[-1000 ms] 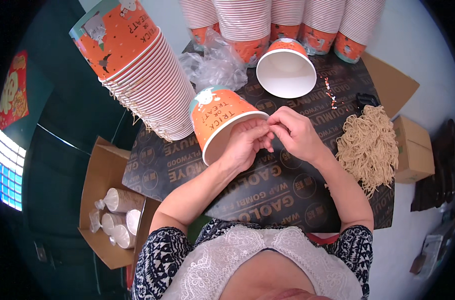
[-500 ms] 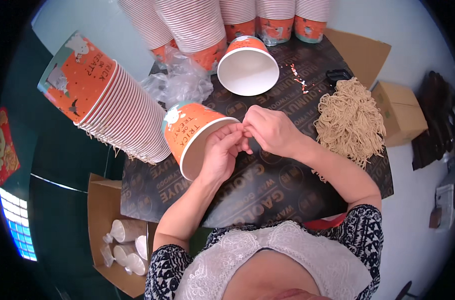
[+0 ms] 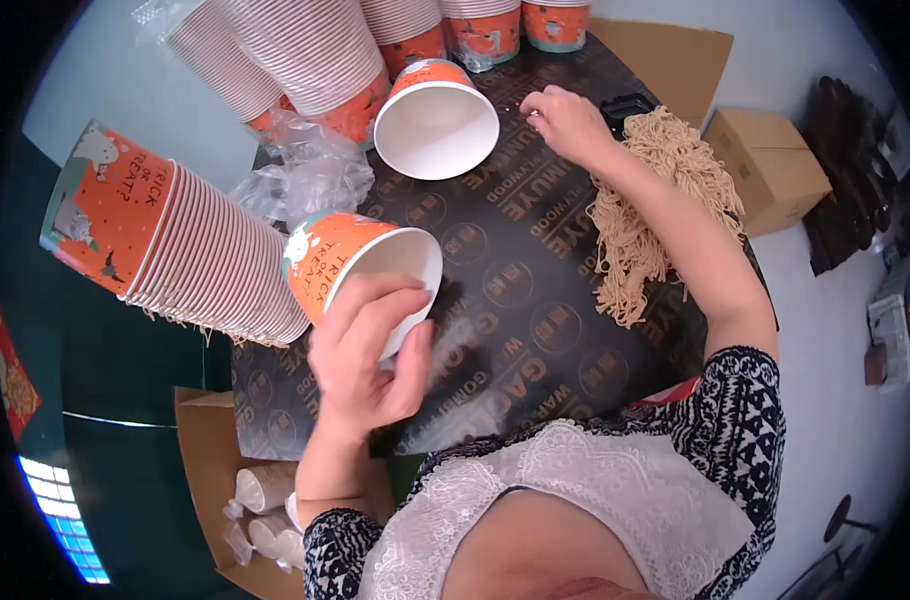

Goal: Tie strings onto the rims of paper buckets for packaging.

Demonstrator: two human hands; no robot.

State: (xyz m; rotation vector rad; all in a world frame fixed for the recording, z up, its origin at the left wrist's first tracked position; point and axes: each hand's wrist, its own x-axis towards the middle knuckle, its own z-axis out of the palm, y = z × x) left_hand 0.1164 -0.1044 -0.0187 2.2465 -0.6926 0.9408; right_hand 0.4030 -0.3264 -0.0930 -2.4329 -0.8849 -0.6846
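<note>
From the person's head, the left camera of the pair peers down over the lace collar [image 3: 625, 490] and faces out across the dark tabletop [image 3: 515, 240]; left hand [image 3: 365, 355] and right hand [image 3: 567, 125] sit close below, everything bending toward the round black rim.

- The work is carried by a dark table [image 3: 475, 330], its top printed all over with circles and lettering.
- Along the far edge, stacks of nested orange tubs [image 3: 310, 60] are stood with mouths up.
- On the left, a stack of upturned tubs [image 3: 200, 255] is set rims down.
- Between these, a crumpled clear bag [image 3: 310, 170] is laid.
- A single tub [image 3: 437, 125] is laid on its side, mouth toward the near edge.
- A heap of beige strings [image 3: 665, 200] is piled toward the right edge, with a small black item [image 3: 630, 108] placed just beyond.
</note>
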